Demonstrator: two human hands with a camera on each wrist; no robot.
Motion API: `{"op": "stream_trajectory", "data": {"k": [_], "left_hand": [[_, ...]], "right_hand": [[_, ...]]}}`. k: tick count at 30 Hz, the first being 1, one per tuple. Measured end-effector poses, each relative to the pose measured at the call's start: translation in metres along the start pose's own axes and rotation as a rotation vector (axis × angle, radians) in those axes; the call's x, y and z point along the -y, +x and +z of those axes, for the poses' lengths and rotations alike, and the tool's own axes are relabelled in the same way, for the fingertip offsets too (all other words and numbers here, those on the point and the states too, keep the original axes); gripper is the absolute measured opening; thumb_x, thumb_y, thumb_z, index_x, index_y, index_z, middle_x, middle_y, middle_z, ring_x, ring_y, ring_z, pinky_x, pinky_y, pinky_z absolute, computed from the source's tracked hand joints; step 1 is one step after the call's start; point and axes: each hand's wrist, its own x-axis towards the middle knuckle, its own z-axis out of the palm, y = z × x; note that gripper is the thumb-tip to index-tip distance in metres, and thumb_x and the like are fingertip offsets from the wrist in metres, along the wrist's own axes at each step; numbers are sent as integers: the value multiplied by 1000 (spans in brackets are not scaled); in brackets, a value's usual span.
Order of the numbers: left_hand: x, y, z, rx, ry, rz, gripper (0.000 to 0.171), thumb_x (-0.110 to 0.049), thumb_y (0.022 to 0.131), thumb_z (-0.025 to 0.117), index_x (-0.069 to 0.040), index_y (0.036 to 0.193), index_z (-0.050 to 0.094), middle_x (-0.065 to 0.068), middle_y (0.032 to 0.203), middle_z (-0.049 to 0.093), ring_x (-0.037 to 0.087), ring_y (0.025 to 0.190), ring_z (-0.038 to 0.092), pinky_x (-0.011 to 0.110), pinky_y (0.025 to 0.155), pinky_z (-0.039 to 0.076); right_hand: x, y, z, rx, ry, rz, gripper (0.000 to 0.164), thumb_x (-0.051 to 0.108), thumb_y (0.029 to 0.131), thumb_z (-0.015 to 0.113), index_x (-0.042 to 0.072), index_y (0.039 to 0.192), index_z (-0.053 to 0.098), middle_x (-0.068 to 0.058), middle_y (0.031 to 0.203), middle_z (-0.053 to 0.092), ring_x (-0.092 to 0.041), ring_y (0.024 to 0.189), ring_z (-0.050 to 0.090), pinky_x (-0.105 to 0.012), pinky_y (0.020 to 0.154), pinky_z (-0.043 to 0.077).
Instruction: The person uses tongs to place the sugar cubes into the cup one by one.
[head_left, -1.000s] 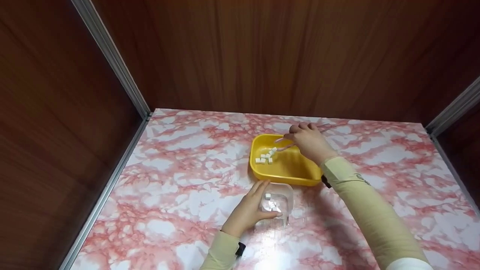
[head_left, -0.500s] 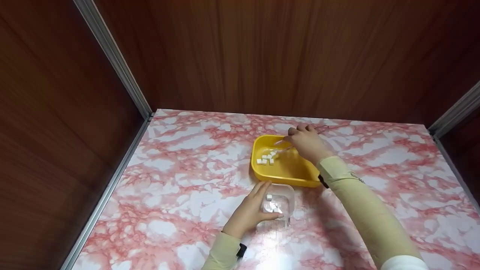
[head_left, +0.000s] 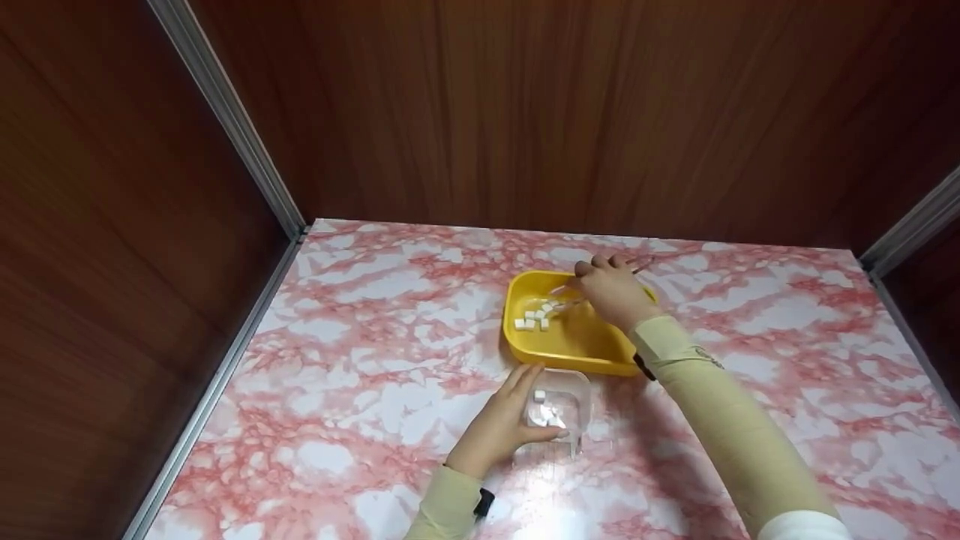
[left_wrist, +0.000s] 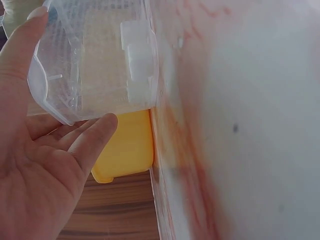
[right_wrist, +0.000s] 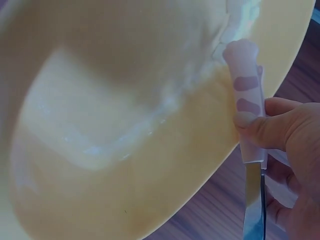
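Note:
In the head view my right hand (head_left: 613, 292) reaches over the yellow tub (head_left: 577, 364). It pinches a pair of tongs between thumb and fingers. In the right wrist view the tongs (right_wrist: 246, 142) have metal arms and pink, paw-shaped tips. Those tips are down in the tub, right at several small white cubes (head_left: 530, 324) grouped toward its left side. My left hand (head_left: 491, 427) holds a small clear plastic container (head_left: 579, 390), thumb at the near side and fingers at the far side. White cubes (left_wrist: 139, 60) lie inside this container, pictured sideways in the left wrist view.
The clear container stands just in front of the tub on a red-and-white marbled tabletop (head_left: 337, 375). A dark wood panel (head_left: 525, 112) rises behind the table. Another wood panel (head_left: 112, 262) with metal edging borders the left side.
My right hand has shifted slightly left and down over the tub, and the tongs' tips sit a little lower among the cubes. My left hand keeps its hold on the container.

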Motion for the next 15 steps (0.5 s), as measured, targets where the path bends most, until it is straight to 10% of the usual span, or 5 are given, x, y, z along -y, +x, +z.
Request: {"op": "stream_trajectory", "data": {"k": [15], "left_hand": [[1, 0, 0, 1, -10, -1, 96, -52, 78, 73, -10, 151, 27, 11, 152, 29, 26, 132, 38, 39, 107, 35]], "right_hand": [[2, 0, 8, -25, 14, -2, 20, 2, 83, 71, 14, 98, 76, -9, 93, 61, -32, 88, 52, -51, 80, 38]]}}
